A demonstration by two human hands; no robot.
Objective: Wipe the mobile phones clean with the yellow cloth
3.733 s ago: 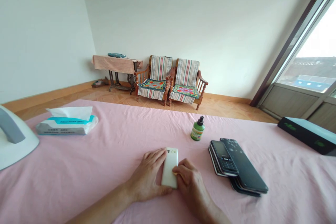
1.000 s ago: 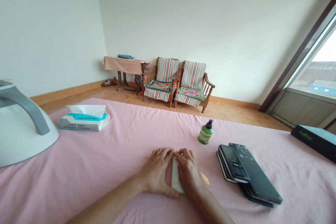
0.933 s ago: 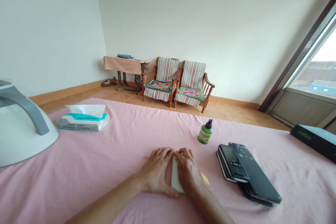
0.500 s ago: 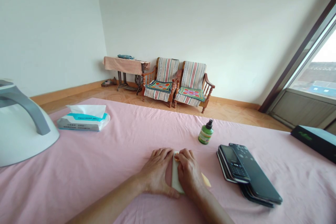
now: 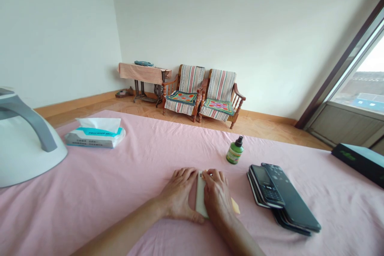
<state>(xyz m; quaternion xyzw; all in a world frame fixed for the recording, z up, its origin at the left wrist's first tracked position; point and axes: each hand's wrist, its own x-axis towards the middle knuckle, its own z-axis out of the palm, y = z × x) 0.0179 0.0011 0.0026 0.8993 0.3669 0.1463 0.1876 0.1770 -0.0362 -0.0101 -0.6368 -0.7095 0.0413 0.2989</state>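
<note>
A white phone [image 5: 199, 199] lies on the pink cloth [image 5: 120, 184] in front of me. My left hand [image 5: 178, 194] rests against its left side, fingers flat on the cloth and thumb curled round its near end, holding it steady. My right hand [image 5: 216, 198] lies over the phone with fingers closed, pressing a small yellow cloth [image 5: 235, 207] on it. A corner of the cloth sticks out to the right of that hand. Most of the phone is hidden under my right hand.
A small green spray bottle [image 5: 235, 152] stands just beyond my hands. To the right lies a stack of dark phones [image 5: 279, 194]. A tissue pack [image 5: 95, 133] and a white appliance [image 5: 21, 148] are at the left, a dark box [image 5: 358, 159] at the far right edge.
My right hand has slid from the phone's near end up over its length and now covers it. In the last second it barely shifts. My left hand has stayed in place.
</note>
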